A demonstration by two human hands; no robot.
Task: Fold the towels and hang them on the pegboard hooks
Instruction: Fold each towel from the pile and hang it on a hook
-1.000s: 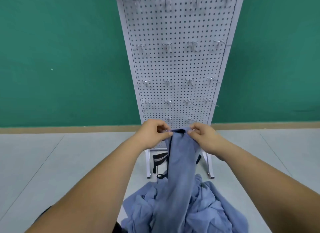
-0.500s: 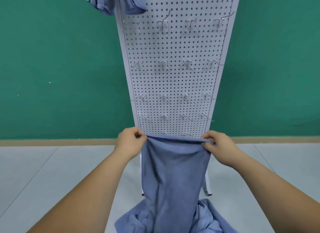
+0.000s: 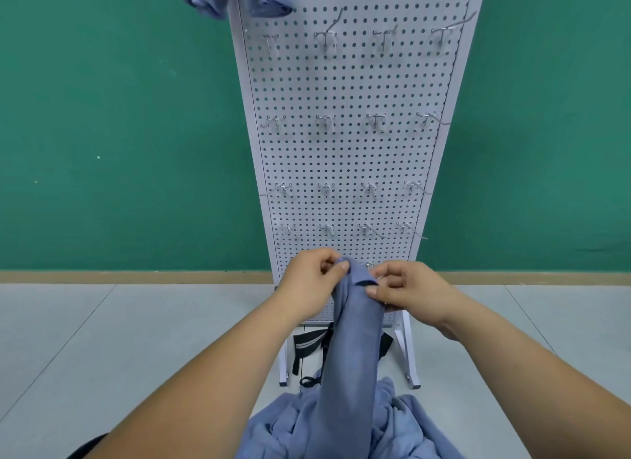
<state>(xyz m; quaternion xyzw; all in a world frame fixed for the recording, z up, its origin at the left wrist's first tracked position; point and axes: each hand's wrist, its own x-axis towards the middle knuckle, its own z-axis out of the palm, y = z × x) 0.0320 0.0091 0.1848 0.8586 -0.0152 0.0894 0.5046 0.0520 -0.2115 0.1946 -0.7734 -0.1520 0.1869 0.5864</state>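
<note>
Green wall (image 3: 119, 117) stands behind the white pegboard (image 3: 348, 158), and low in front of it the left hand (image 3: 312, 284) and right hand (image 3: 406, 289) sit close together, each pinching the top of a blue towel (image 3: 355, 339), probably to fold it, while it hangs down to the pile of towels (image 3: 403, 421).

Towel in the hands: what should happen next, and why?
Probably lift the towel higher, clear of the pile. The left hand and right hand pinch its top together, so it hangs as a narrow strip, but it runs down into the pile. Bare hooks are above.
</note>
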